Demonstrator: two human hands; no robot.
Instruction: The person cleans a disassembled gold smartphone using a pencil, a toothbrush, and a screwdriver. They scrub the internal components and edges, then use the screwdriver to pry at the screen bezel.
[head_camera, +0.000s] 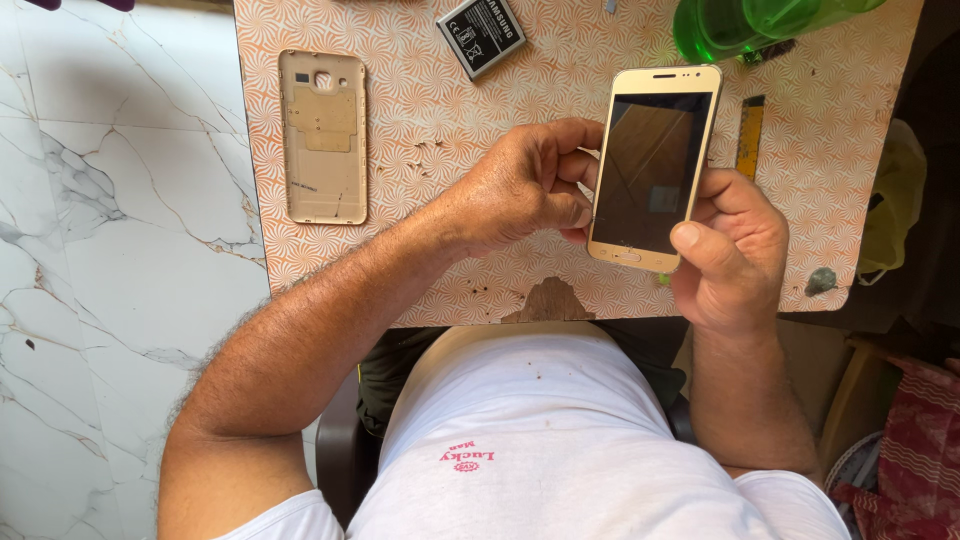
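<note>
Above the small patterned table (420, 130), we hold up a gold phone (652, 165).
Our right hand (735, 250) grips its lower edge; our left hand (525, 185) pinches its side. Its gold back cover (322, 137) and battery (481, 34) lie on the table.

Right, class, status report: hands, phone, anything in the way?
Right hand grips phone. Left hand pinches its edge. Back cover and battery lie apart on table.

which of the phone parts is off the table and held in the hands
The gold phone body with the dark screen: the right hand holds it and the left hand touches its edge. The gold back cover and the battery lie on the table.
</note>
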